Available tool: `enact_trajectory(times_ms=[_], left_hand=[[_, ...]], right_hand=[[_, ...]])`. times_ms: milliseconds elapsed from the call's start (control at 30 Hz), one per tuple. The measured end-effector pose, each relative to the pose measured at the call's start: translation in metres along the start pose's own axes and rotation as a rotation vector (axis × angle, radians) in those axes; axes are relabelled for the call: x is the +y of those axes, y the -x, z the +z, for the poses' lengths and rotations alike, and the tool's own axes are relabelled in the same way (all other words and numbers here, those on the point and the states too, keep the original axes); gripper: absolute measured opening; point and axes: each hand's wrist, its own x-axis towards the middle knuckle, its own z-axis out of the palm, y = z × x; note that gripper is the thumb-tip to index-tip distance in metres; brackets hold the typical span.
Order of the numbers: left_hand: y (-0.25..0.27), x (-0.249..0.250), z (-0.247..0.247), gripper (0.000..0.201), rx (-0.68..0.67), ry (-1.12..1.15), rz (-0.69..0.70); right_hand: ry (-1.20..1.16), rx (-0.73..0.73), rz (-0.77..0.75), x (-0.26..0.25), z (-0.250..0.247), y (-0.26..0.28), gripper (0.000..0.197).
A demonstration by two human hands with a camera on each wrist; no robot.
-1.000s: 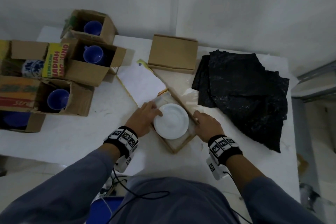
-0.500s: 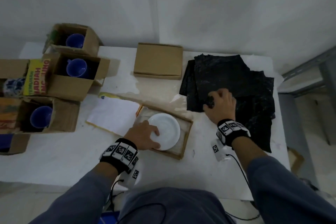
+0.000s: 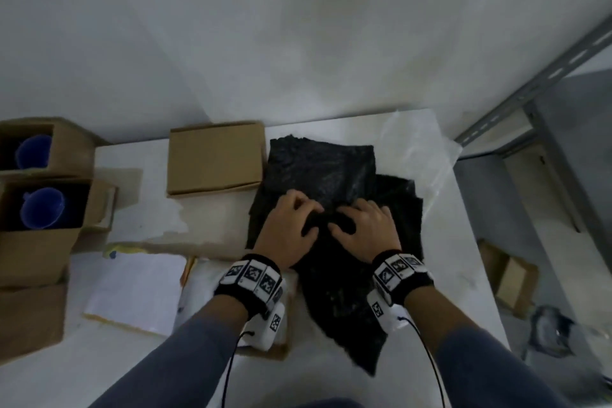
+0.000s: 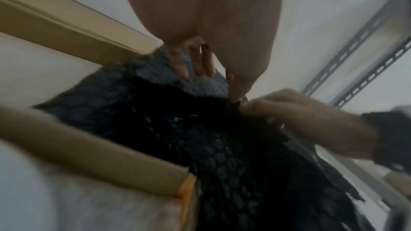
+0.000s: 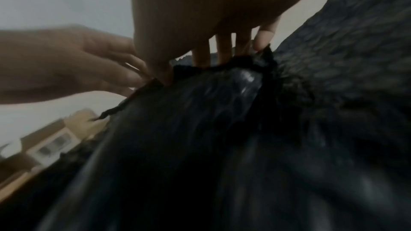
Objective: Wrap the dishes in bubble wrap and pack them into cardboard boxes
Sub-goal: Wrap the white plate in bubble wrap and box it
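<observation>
Pinching black bubble wrap (image 3: 326,172) between both hands' fingers (image 3: 306,209)

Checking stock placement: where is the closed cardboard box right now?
Head view: the closed cardboard box sits at the table's far edge by the wall, immediately left of the black bubble wrap.

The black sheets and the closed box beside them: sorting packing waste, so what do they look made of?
Black sheets: seemingly plastic bubble wrap, glossy, with a cell pattern that shows in the left wrist view; both hands are gathering one. Closed box: plain brown cardboard, matte, with folded flap edges.
</observation>
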Motion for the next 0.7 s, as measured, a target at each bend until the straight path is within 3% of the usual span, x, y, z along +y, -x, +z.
enact_trajectory(times_ms=[133,200,233,333,400,567,633,700], left_hand=[[-0.035,0.003,0.026,0.067,-0.19,-0.186,-0.062],[-0.043,0.001,0.037,0.073,-0.23,-0.22,-0.1],[-0.045,0.0,0.041,0.075,-0.223,-0.226,-0.112],[-0.049,0.0,0.047,0.075,-0.22,-0.205,-0.135],[-0.051,0.0,0.049,0.076,-0.217,-0.199,-0.136],[-0.051,0.0,0.049,0.077,-0.216,-0.194,-0.155],[-0.051,-0.001,0.049,0.078,-0.225,-0.183,-0.166],[-0.052,0.0,0.049,0.079,-0.237,-0.178,-0.175]], right_hand=[[-0.202,0.253,0.088,0.033,-0.02,-0.023,0.038],[-0.233,0.315,0.295,0.064,-0.03,-0.043,0.023],[-0.227,0.305,0.435,0.078,-0.034,-0.053,0.025],[-0.313,0.18,0.849,0.111,-0.047,-0.074,0.063],[-0.38,0.106,0.973,0.119,-0.05,-0.084,0.078],[-0.61,0.181,0.981,0.114,-0.044,-0.104,0.094],[-0.72,0.212,0.945,0.112,-0.049,-0.108,0.085],[-0.68,0.242,0.805,0.105,-0.064,-0.112,0.062]])
